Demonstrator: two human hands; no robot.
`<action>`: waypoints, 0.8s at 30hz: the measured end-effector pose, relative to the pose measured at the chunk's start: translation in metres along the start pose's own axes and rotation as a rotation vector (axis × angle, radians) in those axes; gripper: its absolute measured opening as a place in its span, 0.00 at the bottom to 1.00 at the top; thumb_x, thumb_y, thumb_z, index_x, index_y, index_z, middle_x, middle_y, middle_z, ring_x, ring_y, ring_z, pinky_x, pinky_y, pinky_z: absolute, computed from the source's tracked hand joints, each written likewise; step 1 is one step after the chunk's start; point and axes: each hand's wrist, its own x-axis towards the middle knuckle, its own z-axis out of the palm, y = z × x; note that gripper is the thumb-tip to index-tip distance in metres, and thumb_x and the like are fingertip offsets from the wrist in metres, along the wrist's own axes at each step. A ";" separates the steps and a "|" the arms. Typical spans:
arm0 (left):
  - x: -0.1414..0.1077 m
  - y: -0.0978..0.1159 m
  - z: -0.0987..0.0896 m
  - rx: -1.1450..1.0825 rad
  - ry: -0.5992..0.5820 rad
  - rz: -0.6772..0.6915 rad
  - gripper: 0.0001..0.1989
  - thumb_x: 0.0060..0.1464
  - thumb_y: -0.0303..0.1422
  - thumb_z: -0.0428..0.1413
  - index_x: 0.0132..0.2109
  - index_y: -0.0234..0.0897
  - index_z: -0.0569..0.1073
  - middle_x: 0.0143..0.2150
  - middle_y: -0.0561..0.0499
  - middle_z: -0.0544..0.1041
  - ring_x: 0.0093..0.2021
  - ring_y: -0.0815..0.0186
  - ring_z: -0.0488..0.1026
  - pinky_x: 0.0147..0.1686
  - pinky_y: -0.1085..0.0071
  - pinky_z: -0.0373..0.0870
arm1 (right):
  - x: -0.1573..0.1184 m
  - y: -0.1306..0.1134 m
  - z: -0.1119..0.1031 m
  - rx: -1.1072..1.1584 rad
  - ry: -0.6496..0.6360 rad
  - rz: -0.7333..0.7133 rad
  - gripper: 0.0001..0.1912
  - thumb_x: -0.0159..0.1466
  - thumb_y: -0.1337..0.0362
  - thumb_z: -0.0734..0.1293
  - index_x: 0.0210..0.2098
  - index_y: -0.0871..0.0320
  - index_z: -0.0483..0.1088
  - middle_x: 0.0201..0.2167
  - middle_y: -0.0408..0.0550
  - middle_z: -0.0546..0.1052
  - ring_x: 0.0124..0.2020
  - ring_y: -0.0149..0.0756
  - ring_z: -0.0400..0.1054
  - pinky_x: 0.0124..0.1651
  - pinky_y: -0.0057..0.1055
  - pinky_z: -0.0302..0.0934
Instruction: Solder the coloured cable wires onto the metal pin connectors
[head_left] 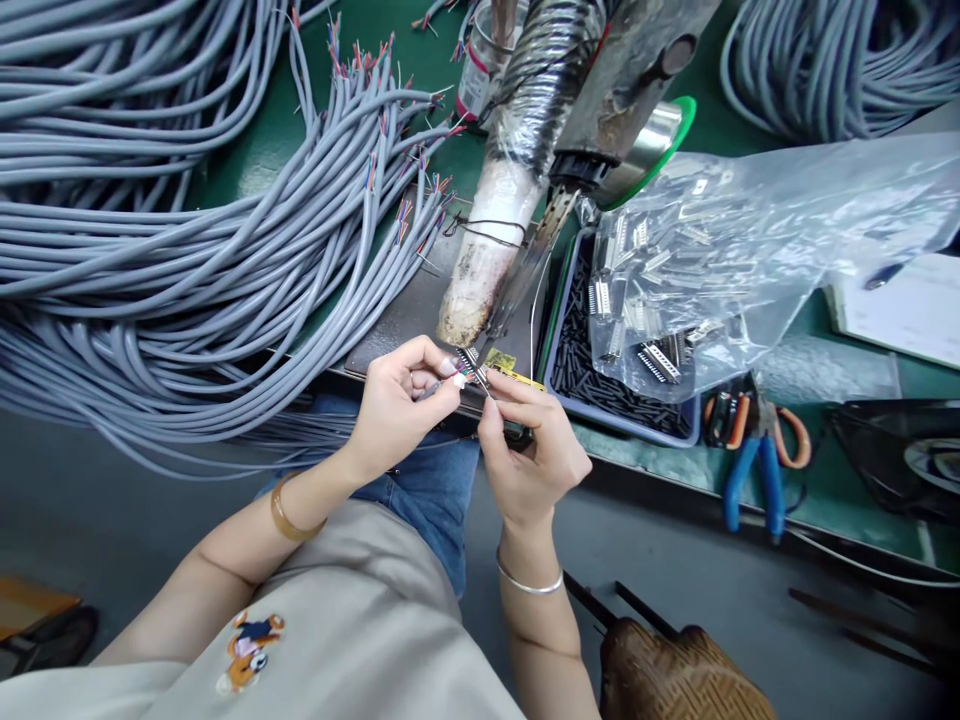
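Note:
My left hand (409, 405) is closed, its thumb and fingers pinching the end of a grey cable whose thin coloured wires (466, 372) fan out. Those wires meet a small metal multi-pin connector (471, 356) at the bench edge. From the other side my right hand (531, 430) is pinched shut close to the connector, and a thin sliver shows at its fingertips, too small to name. Just above both hands hangs the tip of a soldering tool (510, 300), beside a stained white, foil-wrapped hose (484, 255).
Many grey cables (225, 250) with stripped ends cover the left of the bench. At right, a blue tray (551, 370) holds short black tubes, under a clear bag (750, 240) of connectors. Blue-handled pliers (761, 470) lie at the edge. Behind stand a green-rimmed spool (652, 150) and a jar (480, 70).

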 end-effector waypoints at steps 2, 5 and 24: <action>0.001 0.001 0.000 -0.004 0.005 0.002 0.09 0.47 0.26 0.62 0.30 0.35 0.68 0.30 0.56 0.72 0.19 0.80 0.63 0.17 0.81 0.58 | 0.002 0.000 0.000 -0.002 0.003 -0.002 0.09 0.64 0.74 0.71 0.39 0.54 0.72 0.41 0.46 0.85 0.44 0.35 0.82 0.49 0.33 0.77; 0.002 0.003 0.002 -0.009 0.016 0.000 0.09 0.46 0.26 0.62 0.30 0.35 0.67 0.28 0.57 0.71 0.19 0.80 0.62 0.17 0.82 0.58 | 0.004 0.000 0.000 -0.012 0.007 -0.006 0.09 0.64 0.73 0.71 0.38 0.53 0.72 0.41 0.45 0.85 0.43 0.35 0.82 0.47 0.33 0.77; 0.001 0.004 -0.004 -0.080 -0.032 -0.088 0.12 0.44 0.28 0.68 0.30 0.34 0.71 0.27 0.55 0.75 0.19 0.79 0.66 0.18 0.82 0.63 | 0.001 -0.001 -0.003 0.004 -0.014 0.009 0.10 0.62 0.74 0.72 0.37 0.54 0.72 0.42 0.45 0.85 0.42 0.35 0.82 0.47 0.32 0.77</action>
